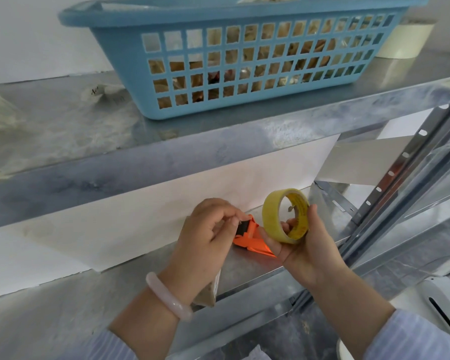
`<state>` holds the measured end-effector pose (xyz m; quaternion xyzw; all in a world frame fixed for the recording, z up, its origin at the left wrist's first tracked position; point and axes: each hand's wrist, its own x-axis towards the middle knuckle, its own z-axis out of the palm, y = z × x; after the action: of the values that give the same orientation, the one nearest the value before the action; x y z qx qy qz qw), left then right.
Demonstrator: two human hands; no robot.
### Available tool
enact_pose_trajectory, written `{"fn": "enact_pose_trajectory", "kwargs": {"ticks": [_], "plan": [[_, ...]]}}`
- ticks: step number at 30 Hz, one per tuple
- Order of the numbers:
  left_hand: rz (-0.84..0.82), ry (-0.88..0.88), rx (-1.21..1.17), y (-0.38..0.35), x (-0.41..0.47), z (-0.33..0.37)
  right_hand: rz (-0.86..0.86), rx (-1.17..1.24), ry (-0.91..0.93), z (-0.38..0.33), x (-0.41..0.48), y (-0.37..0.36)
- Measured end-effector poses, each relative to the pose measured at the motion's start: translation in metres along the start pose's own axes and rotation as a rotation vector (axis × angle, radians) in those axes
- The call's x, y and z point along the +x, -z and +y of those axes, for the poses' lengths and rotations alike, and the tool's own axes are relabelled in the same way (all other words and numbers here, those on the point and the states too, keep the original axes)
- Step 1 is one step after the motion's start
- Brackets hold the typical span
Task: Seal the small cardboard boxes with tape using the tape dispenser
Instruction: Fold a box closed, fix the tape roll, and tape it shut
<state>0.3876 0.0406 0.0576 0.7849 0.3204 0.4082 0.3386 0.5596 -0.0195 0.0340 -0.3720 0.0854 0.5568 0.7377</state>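
The orange tape dispenser (247, 240) was seen at the lower shelf (244, 271), near the middle of the scene, with its left end pinched in the grip of the left hand (208, 235). Just to its right, a yellow tape roll (270, 216) was held upright in the grip of the right hand (304, 250), fingers curled through its core and thumb laid on its outside. A pale bracelet (164, 294) was worn on the left wrist. Farther off, a blue basket (130, 63) was set on the upper shelf (89, 141).

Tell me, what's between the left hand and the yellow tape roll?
The orange tape dispenser sits there; the left hand pinches its dark end, and the right hand holds the yellow tape roll. The head view shows it.
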Motion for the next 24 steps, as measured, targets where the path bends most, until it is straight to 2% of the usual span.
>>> {"fn": "enact_pose_trajectory", "kwargs": {"ticks": [4, 6, 9, 13, 19, 24], "plan": [[-0.080, 0.187, -0.357, -0.004, 0.005, 0.008, -0.033, -0.116, -0.071, 0.004, -0.005, 0.000], [-0.090, 0.230, -0.398, -0.007, 0.006, 0.011, -0.044, -0.178, -0.139, 0.007, -0.006, 0.002], [-0.071, 0.184, -0.234, -0.010, 0.007, 0.012, -0.021, -0.297, -0.187, 0.011, -0.005, 0.003], [-0.070, -0.004, 0.065, -0.011, 0.009, 0.005, -0.006, -0.381, -0.178, 0.015, -0.008, 0.004], [-0.052, -0.069, 0.357, -0.009, 0.009, 0.003, -0.032, -0.541, -0.026, 0.017, -0.013, 0.004], [-0.043, -0.160, 0.528, -0.009, 0.009, 0.001, 0.039, -0.565, 0.071, 0.021, -0.017, -0.001]]}}
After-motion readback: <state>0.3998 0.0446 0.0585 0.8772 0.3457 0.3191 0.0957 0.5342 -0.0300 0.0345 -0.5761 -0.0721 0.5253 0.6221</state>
